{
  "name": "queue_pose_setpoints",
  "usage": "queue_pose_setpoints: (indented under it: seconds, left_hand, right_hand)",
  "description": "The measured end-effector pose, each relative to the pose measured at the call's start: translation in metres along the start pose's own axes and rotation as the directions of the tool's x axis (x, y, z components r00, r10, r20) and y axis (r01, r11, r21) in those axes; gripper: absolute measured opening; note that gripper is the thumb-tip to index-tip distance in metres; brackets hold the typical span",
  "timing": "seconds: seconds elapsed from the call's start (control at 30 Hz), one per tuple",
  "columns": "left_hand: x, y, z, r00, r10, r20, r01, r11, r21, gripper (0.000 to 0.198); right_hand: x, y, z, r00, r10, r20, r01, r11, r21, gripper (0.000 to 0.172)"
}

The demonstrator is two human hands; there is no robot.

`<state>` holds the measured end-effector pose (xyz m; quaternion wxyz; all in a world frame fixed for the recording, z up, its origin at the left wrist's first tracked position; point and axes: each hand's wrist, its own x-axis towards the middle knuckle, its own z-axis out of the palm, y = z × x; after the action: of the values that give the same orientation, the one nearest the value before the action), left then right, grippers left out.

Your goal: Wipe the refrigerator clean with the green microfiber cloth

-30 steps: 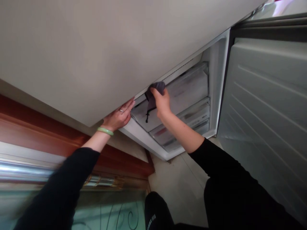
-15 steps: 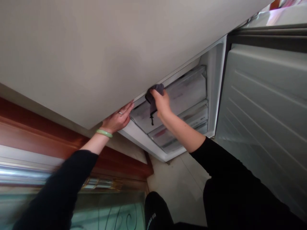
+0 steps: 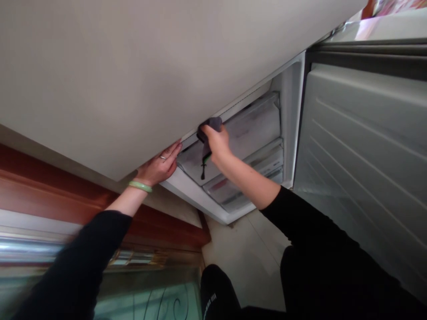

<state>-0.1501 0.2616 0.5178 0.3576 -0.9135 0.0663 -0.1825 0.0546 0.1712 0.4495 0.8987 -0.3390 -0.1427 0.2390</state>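
My right hand (image 3: 216,143) grips a bunched dark grey cloth (image 3: 214,123) with black trim. A short black cord hangs from it, and a bit of green shows by the hand. The cloth lies against the lower edge of a large pale door panel (image 3: 133,66), just above the freezer drawers. To the left, my left hand (image 3: 158,166) rests along that same edge with fingers stretched out and holding nothing; the fingertips are partly tucked at the rim. A ring and a pale green bangle (image 3: 140,186) are on that arm.
The freezer compartment stands open, showing several clear-fronted drawers (image 3: 248,129). Its ribbed door (image 3: 363,146) is swung out to the right. Reddish-brown wooden trim (image 3: 50,182) runs at the left. Below are the tiled floor (image 3: 243,253) and my dark-clothed legs.
The whole view has shifted slightly, so things sit a little further left. The cloth has turned slightly in my right hand, showing a bit of green. My left hand stays on the edge.
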Motion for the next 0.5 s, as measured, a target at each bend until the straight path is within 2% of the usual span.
queue_pose_setpoints:
  seconds: [0.07, 0.17, 0.23, 0.33, 0.43, 0.5]
  left_hand:
    - [-0.001, -0.001, 0.001, 1.000, -0.012, 0.009, 0.012, 0.999, -0.029, 0.094]
    - [-0.002, -0.001, 0.003, 0.999, -0.028, 0.027, 0.030, 0.994, -0.102, 0.096]
    - [-0.002, -0.001, 0.005, 0.998, -0.042, 0.048, 0.048, 0.991, -0.126, 0.094]
    - [-0.001, 0.000, 0.005, 0.998, -0.046, 0.045, 0.051, 0.991, -0.125, 0.094]
    - [0.001, 0.000, 0.003, 1.000, -0.014, -0.009, 0.013, 0.994, -0.106, 0.097]
    - [0.002, 0.001, 0.001, 0.999, 0.001, -0.039, -0.004, 0.996, -0.087, 0.097]
  right_hand:
    - [0.020, -0.005, -0.014, 0.999, -0.033, -0.002, 0.033, 0.999, -0.018, 0.031]
    - [0.057, -0.018, -0.038, 0.992, -0.102, -0.072, 0.101, 0.995, -0.016, 0.034]
    - [0.068, -0.020, -0.044, 0.983, -0.153, -0.103, 0.151, 0.988, -0.026, 0.037]
    - [0.050, -0.009, -0.030, 0.987, -0.148, -0.060, 0.145, 0.988, -0.050, 0.040]
    - [0.021, 0.003, -0.011, 0.999, -0.029, 0.018, 0.030, 0.998, -0.054, 0.038]
    - [0.019, -0.001, -0.010, 1.000, 0.007, 0.026, -0.005, 0.998, -0.058, 0.036]
